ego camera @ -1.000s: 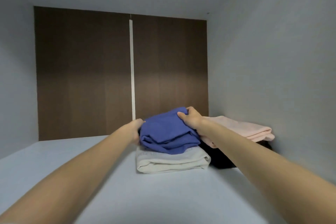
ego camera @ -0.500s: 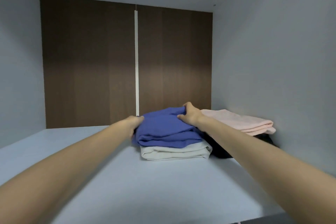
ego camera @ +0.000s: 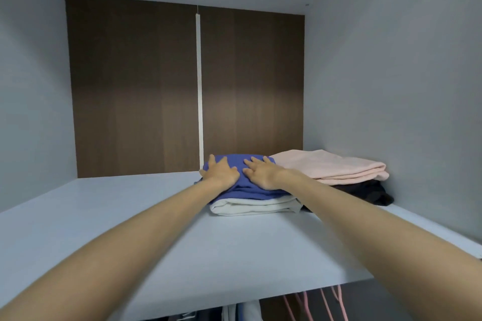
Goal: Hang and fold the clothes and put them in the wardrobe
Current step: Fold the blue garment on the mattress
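Observation:
A folded blue garment [ego camera: 241,189] lies on top of a folded white garment [ego camera: 254,206] on the pale wardrobe shelf [ego camera: 156,229]. My left hand [ego camera: 220,173] lies flat on the blue garment's left part with fingers spread. My right hand [ego camera: 262,172] presses flat beside it on the right part, fingers also straight. To the right sits a second stack: a folded pink garment [ego camera: 328,164] over a black garment [ego camera: 365,191].
The shelf is boxed in by grey side walls, a dark wooden back panel [ego camera: 182,86] and a ceiling close above. Below the shelf's front edge, pink hangers [ego camera: 323,305] and hanging clothes [ego camera: 242,311] show.
Both hands let go of the blue garment's sides and now lie flat on top of it. The garment has settled flatter on the white one.

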{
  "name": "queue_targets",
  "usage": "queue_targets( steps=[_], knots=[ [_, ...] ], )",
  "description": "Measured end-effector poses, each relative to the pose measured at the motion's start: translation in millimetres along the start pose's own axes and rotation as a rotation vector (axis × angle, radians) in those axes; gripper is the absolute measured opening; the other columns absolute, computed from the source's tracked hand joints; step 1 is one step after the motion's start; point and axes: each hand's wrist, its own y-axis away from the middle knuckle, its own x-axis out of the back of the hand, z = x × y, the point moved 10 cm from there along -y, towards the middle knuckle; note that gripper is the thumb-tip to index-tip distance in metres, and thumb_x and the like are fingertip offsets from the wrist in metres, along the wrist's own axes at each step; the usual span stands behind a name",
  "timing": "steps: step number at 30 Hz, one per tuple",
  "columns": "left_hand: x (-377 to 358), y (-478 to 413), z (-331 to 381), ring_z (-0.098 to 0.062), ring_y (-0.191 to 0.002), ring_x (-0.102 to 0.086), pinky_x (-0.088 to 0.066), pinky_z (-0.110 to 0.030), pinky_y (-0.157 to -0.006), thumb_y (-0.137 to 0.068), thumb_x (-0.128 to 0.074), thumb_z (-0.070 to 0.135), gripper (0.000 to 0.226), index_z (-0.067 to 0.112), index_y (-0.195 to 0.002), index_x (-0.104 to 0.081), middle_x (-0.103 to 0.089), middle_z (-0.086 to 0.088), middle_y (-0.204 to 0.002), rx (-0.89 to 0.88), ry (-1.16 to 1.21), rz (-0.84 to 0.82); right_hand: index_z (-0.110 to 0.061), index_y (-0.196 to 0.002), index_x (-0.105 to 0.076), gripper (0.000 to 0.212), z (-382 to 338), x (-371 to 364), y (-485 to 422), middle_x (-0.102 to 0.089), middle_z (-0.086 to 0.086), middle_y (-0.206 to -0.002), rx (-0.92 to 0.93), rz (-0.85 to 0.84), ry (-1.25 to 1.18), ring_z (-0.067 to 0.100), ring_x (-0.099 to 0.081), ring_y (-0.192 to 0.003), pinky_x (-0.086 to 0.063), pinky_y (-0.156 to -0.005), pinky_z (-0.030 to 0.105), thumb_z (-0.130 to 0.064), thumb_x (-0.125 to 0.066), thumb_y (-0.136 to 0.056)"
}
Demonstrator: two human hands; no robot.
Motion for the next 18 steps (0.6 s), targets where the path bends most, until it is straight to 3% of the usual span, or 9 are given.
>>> queue_targets(
  steps=[2, 5, 8, 12, 15, 18],
  knots=[
    [-2.0, -3.7, -12.1, -0.031, -0.141, -0.022, -0.021, -0.036, -0.115, -0.097, -0.041, 0.035, 0.059, 0.021, -0.15, -0.019, -0.008, -0.013, -0.157, 0.083, 0.221, -0.009, -0.015, -0.153, 0.002, 0.052, 4.7, -4.5, -1.3, 0.007, 0.004, -0.16, -0.021, 0.013, -0.062, 0.028, 0.01, -0.147, 0.001, -0.12, 0.043, -0.033, -0.007, -0.104],
    [-6.1, -9.0, -16.1, -0.028, -0.135, -0.033, -0.029, -0.032, -0.11, -0.094, -0.053, 0.03, 0.064, 0.022, -0.149, -0.023, -0.027, -0.008, -0.153, 0.064, 0.481, -0.04, -0.018, -0.153, 0.002, 0.051, 6.0, -5.8, -2.3, 0.006, 0.003, -0.16, -0.018, 0.018, -0.085, 0.027, 0.011, -0.147, 0.001, -0.12, 0.042, -0.032, -0.006, -0.104],
    [4.3, -9.7, -19.9, -0.026, -0.132, -0.039, -0.033, -0.029, -0.107, -0.09, -0.06, 0.022, 0.063, 0.021, -0.146, -0.031, -0.036, -0.005, -0.148, 0.052, 0.485, 0.038, -0.02, -0.153, 0.001, 0.051, 6.2, -4.1, -1.0, 0.005, 0.002, -0.16, -0.008, 0.029, -0.091, 0.028, 0.009, -0.147, 0.0, -0.12, 0.042, -0.033, -0.007, -0.104],
    [22.2, -8.4, -7.8, -0.026, -0.125, -0.046, -0.037, -0.026, -0.1, -0.087, -0.052, 0.008, 0.057, 0.024, -0.141, -0.04, -0.043, -0.005, -0.143, 0.017, 0.448, 0.17, -0.017, -0.153, -0.003, 0.051, -0.2, 3.6, 4.0, 0.0, 0.005, -0.161, 0.027, 0.06, -0.105, 0.027, 0.005, -0.148, -0.002, -0.12, 0.041, -0.031, -0.009, -0.105],
    [21.9, -10.9, -6.9, -0.029, -0.12, -0.051, -0.043, -0.03, -0.095, -0.09, -0.042, -0.002, 0.053, 0.02, -0.138, -0.045, -0.048, -0.01, -0.138, 0.09, 0.864, 0.203, -0.011, -0.153, -0.005, 0.049, -1.7, 16.5, 11.0, -0.003, 0.006, -0.16, 0.036, 0.104, -0.145, 0.025, 0.001, -0.148, 0.0, -0.118, 0.035, -0.025, -0.01, -0.106],
    [-2.4, -10.9, -15.7, -0.033, -0.119, -0.053, -0.045, -0.036, -0.095, -0.095, -0.038, -0.002, 0.048, 0.016, -0.139, -0.043, -0.051, -0.016, -0.134, 0.25, 1.372, 0.119, -0.008, -0.152, -0.01, 0.048, -1.9, 23.5, 13.7, -0.006, 0.008, -0.16, 0.055, 0.13, -0.167, 0.025, -0.003, -0.147, -0.003, -0.114, 0.029, -0.021, -0.01, -0.106]
  ],
)
